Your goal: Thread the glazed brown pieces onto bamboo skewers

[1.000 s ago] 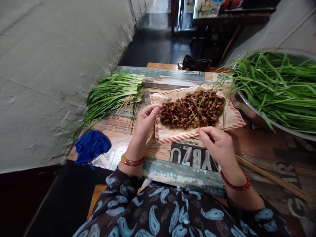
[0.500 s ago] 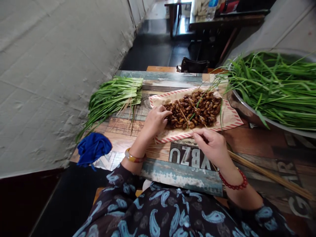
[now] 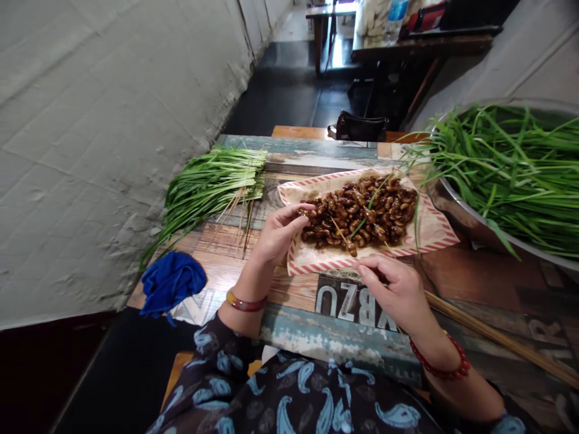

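The person wears a dark, gauzy blouse (image 3: 289, 401) printed with pale blue paisley teardrops, its sleeves ending short of the wrists. A glossy amber-and-red bangle (image 3: 245, 303) circles the left wrist (image 3: 248, 283), and a strand of round red beads (image 3: 441, 363) circles the right wrist (image 3: 427, 337).

Soft, even indoor light; wide-angle lens bends the edges.
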The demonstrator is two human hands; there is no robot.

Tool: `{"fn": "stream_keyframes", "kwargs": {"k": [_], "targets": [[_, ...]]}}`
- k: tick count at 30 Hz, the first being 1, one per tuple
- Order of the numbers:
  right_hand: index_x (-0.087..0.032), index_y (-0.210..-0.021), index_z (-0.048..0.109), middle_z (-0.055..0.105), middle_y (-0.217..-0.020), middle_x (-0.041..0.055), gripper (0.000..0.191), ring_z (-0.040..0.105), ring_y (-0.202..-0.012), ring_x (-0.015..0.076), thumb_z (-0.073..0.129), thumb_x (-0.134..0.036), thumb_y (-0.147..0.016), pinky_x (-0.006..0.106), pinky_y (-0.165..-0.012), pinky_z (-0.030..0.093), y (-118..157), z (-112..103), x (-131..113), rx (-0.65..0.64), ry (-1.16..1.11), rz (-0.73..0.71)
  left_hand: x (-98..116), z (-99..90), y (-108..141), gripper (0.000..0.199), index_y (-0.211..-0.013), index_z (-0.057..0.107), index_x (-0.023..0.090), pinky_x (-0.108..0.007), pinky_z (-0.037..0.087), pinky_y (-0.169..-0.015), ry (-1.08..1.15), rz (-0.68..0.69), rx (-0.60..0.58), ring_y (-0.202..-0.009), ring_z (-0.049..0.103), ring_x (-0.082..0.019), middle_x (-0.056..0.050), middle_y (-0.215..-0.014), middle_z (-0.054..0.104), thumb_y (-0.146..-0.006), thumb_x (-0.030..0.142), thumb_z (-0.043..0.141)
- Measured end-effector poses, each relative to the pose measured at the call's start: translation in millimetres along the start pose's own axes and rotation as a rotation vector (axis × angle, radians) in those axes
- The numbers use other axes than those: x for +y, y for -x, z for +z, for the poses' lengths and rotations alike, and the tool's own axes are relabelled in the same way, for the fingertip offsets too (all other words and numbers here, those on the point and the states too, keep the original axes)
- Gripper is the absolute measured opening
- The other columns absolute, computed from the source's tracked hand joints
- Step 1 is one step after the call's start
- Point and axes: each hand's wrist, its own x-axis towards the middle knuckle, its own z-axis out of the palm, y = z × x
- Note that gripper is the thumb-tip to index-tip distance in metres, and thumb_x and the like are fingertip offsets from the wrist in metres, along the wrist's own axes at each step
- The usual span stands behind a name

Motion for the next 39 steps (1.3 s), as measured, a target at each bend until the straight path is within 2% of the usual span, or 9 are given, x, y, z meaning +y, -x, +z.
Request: {"fn": "stream_keyframes", "kwargs": {"k": [3,5,8,13,20,26,39], "targets": [[-0.02,-0.089,0.071,0.075,-0.085,0.0026,0.014,0.07,-0.077,0.0157,0.057,-0.02,-0.089,0.026,-0.075,0.055,4,3,-3,-0.021,-0.019,-0.001,7,3.1,7,0.034,-0.105,0.073,0.02,-0.021,0.047,-0.069,0.277,-0.137,0.006,-0.074,0.06,-0.01,-0.006,-0.092,0.071,-0.074,0.033,0.076],[-0.02,-0.091,0.071,0.076,-0.087,0.003,0.015,0.071,-0.078,0.016,0.056,-0.02,-0.089,0.026,-0.075,0.056,6,4,-6,-0.042,-0.029,0.008,10,6.4,10,0.038,-0.108,0.072,0.02,-0.019,0.046,-0.063,0.352,-0.173,0.002,-0.07,0.06,-0.008,-0.006,-0.09,0.071,-0.073,0.033,0.077],[-0.02,-0.093,0.071,0.075,-0.08,0.0026,0.016,0.071,-0.071,0.0159,0.056,-0.02,-0.089,0.026,-0.07,0.057,7,5,-9,-0.065,-0.023,0.045,13,10.8,12,0.038,-0.11,0.071,0.02,-0.017,0.043,-0.057,0.399,-0.208,-0.027,-0.062,0.057,-0.006,-0.004,-0.084,0.071,-0.074,0.032,0.076],[-0.017,-0.098,0.071,0.072,-0.069,0.0017,0.021,0.067,-0.058,0.0144,0.053,-0.023,-0.09,0.024,-0.059,0.055,11,7,-9,-0.125,0.02,0.101,15,14.2,14,0.037,-0.108,0.069,0.018,-0.017,0.043,-0.056,0.405,-0.228,-0.036,-0.058,0.058,-0.006,-0.003,-0.077,0.069,-0.075,0.034,0.075],[-0.016,-0.101,0.072,0.069,-0.063,0.001,0.024,0.064,-0.052,0.0134,0.052,-0.024,-0.091,0.023,-0.052,0.052,13,8,-11,-0.165,0.035,0.098,15,16.1,13,0.04,-0.107,0.068,0.016,-0.016,0.04,-0.049,0.42,-0.319,0.035,-0.052,0.055,-0.005,-0.001,-0.069,0.067,-0.074,0.036,0.076],[-0.017,-0.103,0.073,0.066,-0.056,-0.0004,0.027,0.063,-0.05,0.014,0.051,-0.026,-0.091,0.024,-0.054,0.054,13,10,-8,-0.179,0.036,0.119,11,16.8,12,0.038,-0.103,0.068,0.014,-0.016,0.038,-0.047,0.404,-0.348,0.066,-0.051,0.056,-0.006,0.0,-0.063,0.065,-0.073,0.036,0.076],[-0.018,-0.104,0.073,0.063,-0.052,-0.0016,0.028,0.063,-0.049,0.015,0.05,-0.026,-0.092,0.026,-0.055,0.055,8,10,-11,-0.186,0.035,0.125,12,19.6,13,0.036,-0.102,0.068,0.014,-0.016,0.039,-0.047,0.387,-0.32,0.086,-0.051,0.055,-0.005,0.0,-0.067,0.066,-0.073,0.034,0.077]]}}
